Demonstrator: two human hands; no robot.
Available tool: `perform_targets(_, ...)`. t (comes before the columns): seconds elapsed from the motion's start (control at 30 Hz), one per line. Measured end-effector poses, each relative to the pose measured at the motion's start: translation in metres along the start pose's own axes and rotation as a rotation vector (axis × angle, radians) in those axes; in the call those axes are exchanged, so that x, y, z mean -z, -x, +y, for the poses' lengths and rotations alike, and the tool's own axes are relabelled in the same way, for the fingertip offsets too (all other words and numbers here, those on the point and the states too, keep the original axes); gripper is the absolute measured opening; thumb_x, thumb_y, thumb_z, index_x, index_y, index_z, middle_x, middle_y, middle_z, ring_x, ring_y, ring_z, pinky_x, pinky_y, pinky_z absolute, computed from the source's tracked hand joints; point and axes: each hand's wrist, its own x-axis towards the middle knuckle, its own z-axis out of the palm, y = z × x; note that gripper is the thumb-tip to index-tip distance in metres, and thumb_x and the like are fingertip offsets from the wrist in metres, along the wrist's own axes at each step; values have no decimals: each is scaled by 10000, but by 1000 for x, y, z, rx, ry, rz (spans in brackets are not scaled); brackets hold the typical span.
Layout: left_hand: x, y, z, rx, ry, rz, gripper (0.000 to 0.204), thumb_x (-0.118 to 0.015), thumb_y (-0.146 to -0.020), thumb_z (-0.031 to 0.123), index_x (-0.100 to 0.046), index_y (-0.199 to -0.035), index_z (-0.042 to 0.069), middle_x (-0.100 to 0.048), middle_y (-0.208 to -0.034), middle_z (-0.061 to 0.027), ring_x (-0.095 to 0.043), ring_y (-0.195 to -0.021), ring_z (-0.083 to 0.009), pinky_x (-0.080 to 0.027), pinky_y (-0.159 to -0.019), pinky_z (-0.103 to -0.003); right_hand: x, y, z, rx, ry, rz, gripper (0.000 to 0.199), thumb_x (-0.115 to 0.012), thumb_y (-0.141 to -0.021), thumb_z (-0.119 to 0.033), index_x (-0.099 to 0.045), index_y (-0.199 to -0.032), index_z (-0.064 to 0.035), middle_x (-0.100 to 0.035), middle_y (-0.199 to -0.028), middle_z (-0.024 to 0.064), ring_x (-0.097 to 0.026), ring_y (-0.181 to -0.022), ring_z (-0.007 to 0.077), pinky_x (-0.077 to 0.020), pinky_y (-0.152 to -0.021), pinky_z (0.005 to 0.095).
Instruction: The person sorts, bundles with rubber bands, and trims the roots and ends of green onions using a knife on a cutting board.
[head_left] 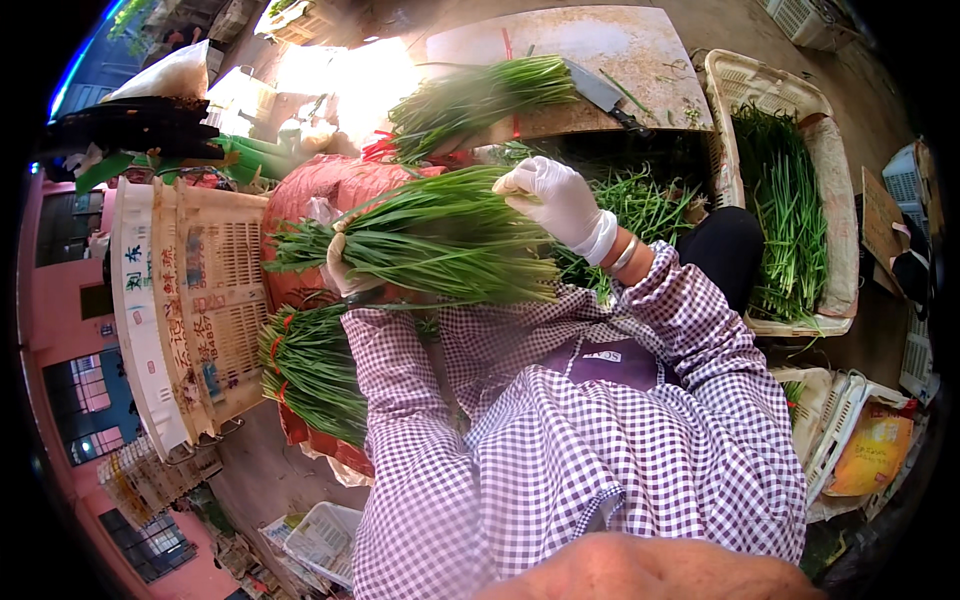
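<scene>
My left hand [345, 264], in a pale glove, is wrapped round a loose bunch of green garlic chives [450, 238] held crosswise in front of me. The stalks fan out to the right of its grip. My right hand [560, 203], in a white glove, is closed with its fingertips against the bunch's upper right edge. What it pinches, if anything, I cannot make out. Beyond, another bunch of chives [490, 95] lies on a worn board [620, 50], beside a knife [605, 92] with a broad blade and dark handle.
On the left, bunches with red ties [315, 365] lie near a red sack [310, 195] and a stained plastic crate [205, 310]. A lined basket [835, 220] at the right holds more chives. Loose greens [640, 210] lie below the board. An orange bag [870, 450] sits at lower right.
</scene>
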Motion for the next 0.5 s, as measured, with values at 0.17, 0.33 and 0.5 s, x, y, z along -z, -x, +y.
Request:
perform_targets(0.17, 13, -2, 5, -3, -26, -14, 222, -633, -841, 225, -585, -1045, 153, -622, -1131, -85, -616, -1046, -318, -523, -897, -514, -8, -1, 1, 108, 107, -180, 84, -664, -841, -173, -688, -899, -117, -666, -838, 51, -646, -862, 247, -518, -783, 363)
perform_targets(0.33, 12, -2, -1, -80, -44, -9, 278, -651, -825, 258, -599, -1075, 147, -637, -1125, -97, -633, -1016, -322, -525, -898, -510, -14, 12, -6, -59, -10, -126, 104, -651, -864, -185, -672, -927, -104, -677, -834, 83, -661, -776, 271, -528, -676, 371)
perform_targets(0.5, 18, 0, 8, 30, -16, -13, 220, -656, -826, 220, -590, -1025, 155, -623, -1123, -74, -619, -1043, -318, -515, -918, -532, -9, 3, -7, -136, 5, -203, 122, -646, -864, -212, -661, -919, -104, -657, -826, 85, -651, -781, 276, -516, -674, 382)
